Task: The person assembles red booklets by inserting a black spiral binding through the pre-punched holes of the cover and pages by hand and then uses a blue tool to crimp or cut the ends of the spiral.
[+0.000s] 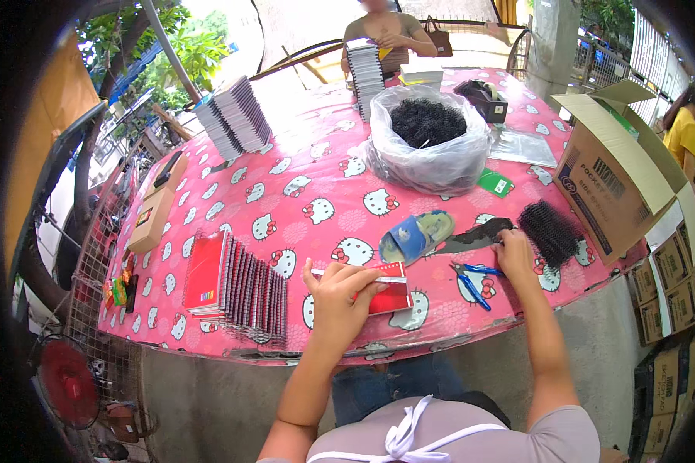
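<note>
My left hand (343, 297) is closed round a red-covered notebook (391, 298) with white page edges, near the table's front edge. My right hand (515, 252) has its fingers pinched together over a dark grey patch (475, 234) on the table; whatever is between the fingertips is too small to make out. Right beside that hand lies a pile of black spiral binding coils (550, 234). Blue-handled pliers (477, 284) rest between my two hands. Beyond them is a blue and tan slipper (417, 236). To the left, a row of red spiral notebooks (235, 287) leans together.
A clear plastic bag (428, 158) full of black coils stands mid-table. An opened cardboard box (614, 174) is at the right edge, a tape dispenser (483, 102) behind. Stacks of spiral notebooks (233, 117) stand far left. Across the table is another person (390, 38).
</note>
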Demonstrator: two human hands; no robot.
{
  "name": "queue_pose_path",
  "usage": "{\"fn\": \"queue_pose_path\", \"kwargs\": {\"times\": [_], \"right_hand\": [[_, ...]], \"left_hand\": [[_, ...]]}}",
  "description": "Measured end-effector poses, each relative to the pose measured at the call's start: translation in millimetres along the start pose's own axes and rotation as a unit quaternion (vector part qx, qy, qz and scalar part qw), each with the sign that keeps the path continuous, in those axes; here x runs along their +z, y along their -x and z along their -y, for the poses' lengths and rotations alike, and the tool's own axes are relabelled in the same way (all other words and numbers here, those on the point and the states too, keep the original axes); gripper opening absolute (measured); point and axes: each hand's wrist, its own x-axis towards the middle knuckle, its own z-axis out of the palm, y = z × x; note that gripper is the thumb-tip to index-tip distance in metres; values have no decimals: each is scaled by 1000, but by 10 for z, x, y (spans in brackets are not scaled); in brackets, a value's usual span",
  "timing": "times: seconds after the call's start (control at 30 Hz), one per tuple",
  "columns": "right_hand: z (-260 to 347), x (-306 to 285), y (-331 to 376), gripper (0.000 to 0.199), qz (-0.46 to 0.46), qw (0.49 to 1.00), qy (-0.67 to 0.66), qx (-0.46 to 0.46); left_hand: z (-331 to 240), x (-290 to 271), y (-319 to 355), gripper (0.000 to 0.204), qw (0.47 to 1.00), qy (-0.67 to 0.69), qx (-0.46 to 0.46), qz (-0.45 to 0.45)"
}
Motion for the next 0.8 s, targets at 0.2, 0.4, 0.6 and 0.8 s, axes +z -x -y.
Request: {"fn": "queue_pose_path", "kwargs": {"times": [0.2, 0.4, 0.6, 0.8], "right_hand": [[-93, -83, -204, 21, -19, 1000, -17, 7], [733, -333, 140, 30, -47, 951, -243, -187], [1378, -662, 502, 28, 10, 883, -421, -210], [1409, -717, 350, 23, 39, 879, -415, -231]], "left_hand": [[-113, 78, -21, 20, 999, -23, -21, -38], [-86, 107, -27, 23, 996, 59, -35, -63], [-44, 141, 13, 19, 995, 66, -45, -54], [-62, 147, 15, 18, 996, 51, -49, -54]]}}
